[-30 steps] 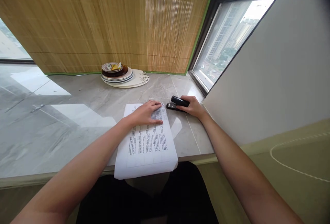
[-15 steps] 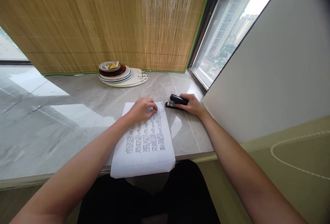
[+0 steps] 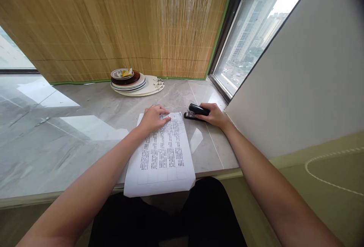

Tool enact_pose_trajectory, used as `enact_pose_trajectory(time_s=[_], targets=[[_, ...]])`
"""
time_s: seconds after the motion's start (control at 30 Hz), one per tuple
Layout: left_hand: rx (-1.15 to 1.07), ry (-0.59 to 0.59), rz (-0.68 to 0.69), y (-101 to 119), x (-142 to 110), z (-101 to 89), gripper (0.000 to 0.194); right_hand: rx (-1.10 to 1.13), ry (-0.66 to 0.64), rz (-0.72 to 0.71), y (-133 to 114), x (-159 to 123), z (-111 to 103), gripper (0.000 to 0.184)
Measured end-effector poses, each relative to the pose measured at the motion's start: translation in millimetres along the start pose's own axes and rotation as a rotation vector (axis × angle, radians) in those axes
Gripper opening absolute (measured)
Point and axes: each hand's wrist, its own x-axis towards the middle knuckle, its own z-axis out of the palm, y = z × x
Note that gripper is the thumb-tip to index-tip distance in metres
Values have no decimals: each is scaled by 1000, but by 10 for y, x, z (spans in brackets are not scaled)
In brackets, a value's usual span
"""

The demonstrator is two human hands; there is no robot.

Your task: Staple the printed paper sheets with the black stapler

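While the left hand (image 3: 154, 119) rests on the white printed paper sheet (image 3: 167, 156) with its fingers a bit apart, the right hand (image 3: 213, 114) has its fingers clamped on the shiny black stapler (image 3: 198, 111), just beside the sheet's far right corner on the grey stone worktop (image 3: 96, 160).

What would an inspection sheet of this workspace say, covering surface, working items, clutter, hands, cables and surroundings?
Surface: grey marbled counter, with bright patches of light.
Working items: printed paper, near end overhanging the counter's edge; black stapler beside its far right corner, arms apart. Sheet count: cannot tell.
Clutter: stacked plates by the blind, a small yellow item on top.
Hands: left hand on the paper's far part, grip open; right hand gripping the stapler.
Cables: nothing seen; only a pale beaded cord low at right.
Surroundings: bamboo blind, window, pale wall.
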Motion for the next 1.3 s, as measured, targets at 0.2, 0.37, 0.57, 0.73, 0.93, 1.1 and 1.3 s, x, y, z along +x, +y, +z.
enact_pose_trajectory(time_s=[0.2, 0.37, 0.57, 0.73, 0.93, 1.1, 1.3], targets=[[37, -36, 8, 36, -16, -17, 29, 14, -7, 13, 0, 3, 4, 54], [50, -69, 43, 79, -29, -29, 33, 13, -2, 15, 3, 1, 3, 54], [-4, -50, 88, 109, -30, -21, 15, 10, -6, 7, 1, 2, -1, 53], [-22, -109, 225, 109, -18, 14, 13, 11, 0, 1, 13, -1, 0, 52], [-21, -143, 277, 160, -40, -18, 12, 10, -4, -1, -2, -5, -7, 53], [-28, -205, 300, 190, -63, -57, 14, 2, -4, 1, -14, -3, -8, 57], [34, -266, 295, 215, -93, -74, 45, 7, -4, 2, 0, -1, 0, 56]])
